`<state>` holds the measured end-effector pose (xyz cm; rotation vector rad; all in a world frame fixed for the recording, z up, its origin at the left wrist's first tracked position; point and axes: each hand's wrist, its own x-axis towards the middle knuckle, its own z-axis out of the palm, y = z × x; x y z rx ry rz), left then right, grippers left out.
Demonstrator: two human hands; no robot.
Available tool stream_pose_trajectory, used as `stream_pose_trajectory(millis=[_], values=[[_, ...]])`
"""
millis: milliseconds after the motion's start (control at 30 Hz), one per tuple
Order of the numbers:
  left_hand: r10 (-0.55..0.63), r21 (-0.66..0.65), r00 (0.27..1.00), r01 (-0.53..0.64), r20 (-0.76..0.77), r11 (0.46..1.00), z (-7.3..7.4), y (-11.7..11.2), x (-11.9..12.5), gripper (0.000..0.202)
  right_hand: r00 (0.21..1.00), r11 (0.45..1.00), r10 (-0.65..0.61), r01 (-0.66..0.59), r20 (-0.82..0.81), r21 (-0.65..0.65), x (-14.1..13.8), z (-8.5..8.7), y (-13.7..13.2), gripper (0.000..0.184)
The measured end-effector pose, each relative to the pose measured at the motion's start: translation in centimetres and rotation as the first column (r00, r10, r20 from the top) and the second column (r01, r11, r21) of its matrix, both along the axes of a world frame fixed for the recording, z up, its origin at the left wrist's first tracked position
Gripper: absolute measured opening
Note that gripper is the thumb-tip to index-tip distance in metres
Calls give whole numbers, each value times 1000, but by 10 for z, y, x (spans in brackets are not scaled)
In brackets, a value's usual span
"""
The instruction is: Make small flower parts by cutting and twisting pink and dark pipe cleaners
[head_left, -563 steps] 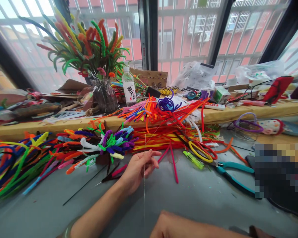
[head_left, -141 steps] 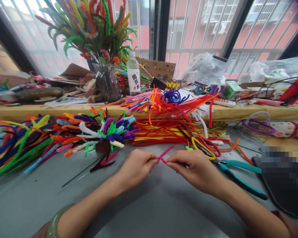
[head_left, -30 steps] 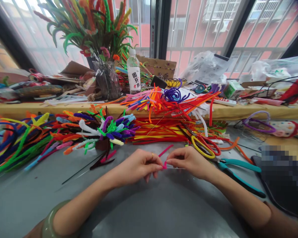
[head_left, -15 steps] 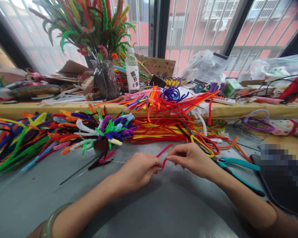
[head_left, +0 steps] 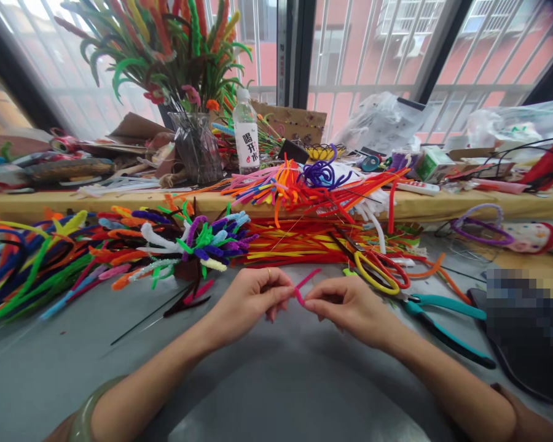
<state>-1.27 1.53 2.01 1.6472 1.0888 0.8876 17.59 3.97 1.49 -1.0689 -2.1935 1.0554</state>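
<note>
A short pink pipe cleaner (head_left: 308,277) is bent between my hands, just above the grey table (head_left: 276,374). My left hand (head_left: 253,301) pinches it near the bend between thumb and fingers. My right hand (head_left: 350,307) pinches its lower end, with one free end sticking up to the right. Scissors (head_left: 376,273) with yellow and red handles lie beyond my right hand, and teal-handled pliers (head_left: 447,325) lie to the right of it. Past my left hand is a dark and pink pipe-cleaner piece (head_left: 197,293).
Bundles of coloured pipe cleaners (head_left: 198,239) spread along the back and left. A raised shelf (head_left: 120,201) carries a glass vase (head_left: 196,150), a water bottle (head_left: 246,135) and clutter. A dark flat object (head_left: 511,368), partly blurred out, lies at right.
My left hand has turned and lifted slightly, so its thumb and fingertips now show. The pink pipe cleaner's bend has shifted a little left and up. My right hand has moved slightly.
</note>
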Motion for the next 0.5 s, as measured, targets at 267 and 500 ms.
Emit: stream_pose_trajectory(millis=[267,500], values=[[-78,195,903,174,-423,965,-6,-3,5,19,995,976,27,-47,93,215,9,6,12,17],[172,199,933,-111,-317,974,-11,4,4,22,999,930,-53,47,8,364,-2,3,-11,14]])
